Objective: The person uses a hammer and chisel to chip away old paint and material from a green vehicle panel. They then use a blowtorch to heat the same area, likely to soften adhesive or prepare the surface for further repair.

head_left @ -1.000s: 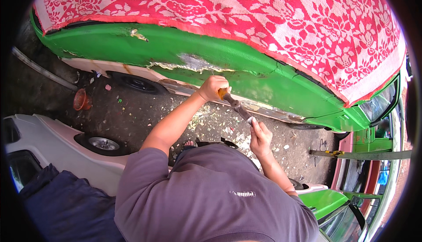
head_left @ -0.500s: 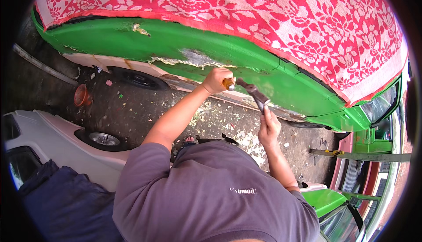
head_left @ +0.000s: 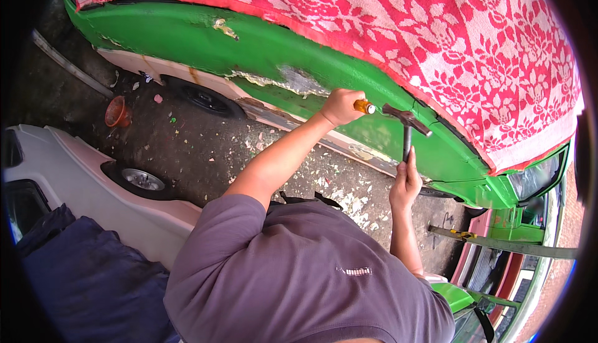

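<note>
My left hand (head_left: 342, 107) is closed around a tool with an amber handle (head_left: 359, 105) and a pale butt end; its working end is hidden behind the fist. The fist is against or just over the side of the green car (head_left: 367, 132), right of a ragged patch of broken paint and filler (head_left: 299, 81). In my right hand (head_left: 406, 184) is a hammer (head_left: 407, 120), gripped low on its dark handle. The hammer's head is a short way right of the amber handle's butt, apart from it.
A red and white floral cloth (head_left: 386, 25) covers the green car's top. Paint flakes (head_left: 349, 203) litter the ground below. A white car (head_left: 93, 184) with a dark blue cloth (head_left: 93, 281) stands behind me at left. An orange bucket (head_left: 117, 112) lies farther left, and a metal bar (head_left: 504, 244) crosses at right.
The whole view has shifted and tilted. The hammer has swung slightly away from the amber handle's butt, and its handle now points more upright. Both hands keep their grips.
</note>
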Demonstrator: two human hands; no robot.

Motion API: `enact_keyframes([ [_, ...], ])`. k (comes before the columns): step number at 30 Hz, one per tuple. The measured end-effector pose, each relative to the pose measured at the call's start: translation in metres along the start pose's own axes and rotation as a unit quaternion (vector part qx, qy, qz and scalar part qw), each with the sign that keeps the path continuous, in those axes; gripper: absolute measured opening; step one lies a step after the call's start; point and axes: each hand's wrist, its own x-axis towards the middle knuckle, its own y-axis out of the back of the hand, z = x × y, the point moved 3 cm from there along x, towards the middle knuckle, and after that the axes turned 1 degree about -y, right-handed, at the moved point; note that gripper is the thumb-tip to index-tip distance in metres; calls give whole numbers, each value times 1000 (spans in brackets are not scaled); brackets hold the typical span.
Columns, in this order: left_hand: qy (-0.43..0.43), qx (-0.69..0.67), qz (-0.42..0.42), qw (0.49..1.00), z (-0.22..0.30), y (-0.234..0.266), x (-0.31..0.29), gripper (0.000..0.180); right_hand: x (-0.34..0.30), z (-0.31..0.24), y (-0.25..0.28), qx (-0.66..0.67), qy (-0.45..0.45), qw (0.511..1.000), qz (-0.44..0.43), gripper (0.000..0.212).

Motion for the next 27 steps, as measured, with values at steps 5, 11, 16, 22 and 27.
enact_keyframes([
  [5,7,-8,-9,1000,1,-4,4,22,2,-1,-11,-13,11,999,-32,47],
  [11,0,-6,-24,1000,-2,5,3,23,3,-13,-5,-17,-6,1000,-23,47],
  [16,-36,-14,-39,999,-3,6,6,23,0,-13,2,84,-60,995,3,47],
  [22,-7,-49,-91,995,-2,12,-2,22,-6,-14,-7,39,-52,998,-27,46],
  [27,-23,-54,-87,995,-7,15,5,23,-22,-14,-18,-5,-17,998,-63,47],
])
